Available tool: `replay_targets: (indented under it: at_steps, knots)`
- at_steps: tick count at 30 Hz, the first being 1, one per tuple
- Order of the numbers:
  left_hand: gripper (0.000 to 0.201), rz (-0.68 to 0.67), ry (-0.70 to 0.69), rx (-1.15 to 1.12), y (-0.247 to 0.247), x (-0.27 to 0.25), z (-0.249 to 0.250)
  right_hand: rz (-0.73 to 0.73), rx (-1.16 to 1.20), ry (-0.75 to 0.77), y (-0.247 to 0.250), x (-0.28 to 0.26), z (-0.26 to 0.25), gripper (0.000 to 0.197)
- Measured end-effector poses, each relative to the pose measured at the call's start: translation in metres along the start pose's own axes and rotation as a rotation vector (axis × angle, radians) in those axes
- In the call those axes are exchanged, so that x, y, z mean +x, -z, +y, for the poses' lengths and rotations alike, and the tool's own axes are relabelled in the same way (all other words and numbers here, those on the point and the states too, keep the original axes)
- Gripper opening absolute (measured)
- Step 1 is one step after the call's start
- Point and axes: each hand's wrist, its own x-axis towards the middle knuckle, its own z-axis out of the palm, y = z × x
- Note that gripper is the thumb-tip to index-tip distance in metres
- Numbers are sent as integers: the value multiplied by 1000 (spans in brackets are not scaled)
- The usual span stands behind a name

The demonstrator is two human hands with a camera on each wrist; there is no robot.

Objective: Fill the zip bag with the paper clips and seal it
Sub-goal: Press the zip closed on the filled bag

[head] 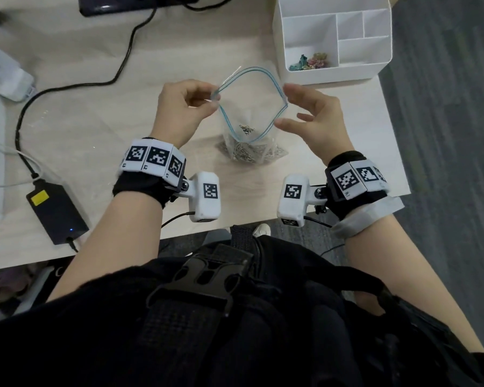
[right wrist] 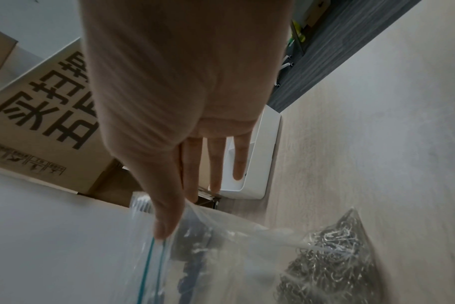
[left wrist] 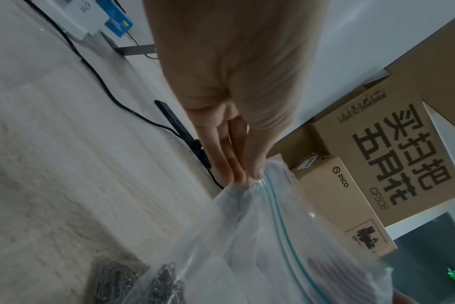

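The zip bag (head: 250, 113) stands on the counter (head: 95, 129) between both hands, paper clips (head: 252, 153) pooled inside; left hand (head: 183, 107) pinches its left corner, right hand (head: 316, 118) its right, mouth gaping, zip line running left-right.

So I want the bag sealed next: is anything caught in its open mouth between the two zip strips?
Nothing visible: the bag gapes open, its mouth clear, the paper clips low inside at the bottom.

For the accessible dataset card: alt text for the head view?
Left hand and right hand hold open a clear blue-striped zip bag of metal paper clips standing on a pale wooden desk; a white plastic organiser sits behind.
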Motion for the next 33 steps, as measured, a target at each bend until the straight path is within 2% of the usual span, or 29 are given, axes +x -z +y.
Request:
replay_targets:
  at_steps: [4,9,11,14,18,20,28,33]
  knots:
    - [19,13,-36,62,-1,3,-1,-8,-35,9,-3,1,1,52]
    - [46,-110,-57,129,1,1,-3,118,-13,55,-6,2,5,21]
    - [35,-95,-59,118,1,2,-4,210,9,86,-5,3,8,12]
    - [16,-8,-55,87,2,4,-3,311,25,76,-1,6,11,30]
    - [18,63,-25,56,5,7,-3,305,3,80,-1,9,7,35]
    - [22,84,-7,33,7,7,-6,301,16,64,-1,11,6,36]
    - [15,87,132,-28,7,10,-20,307,-43,-93,-3,15,9,34]
    - [14,99,122,38,7,11,-22,342,-50,-127,0,14,10,30]
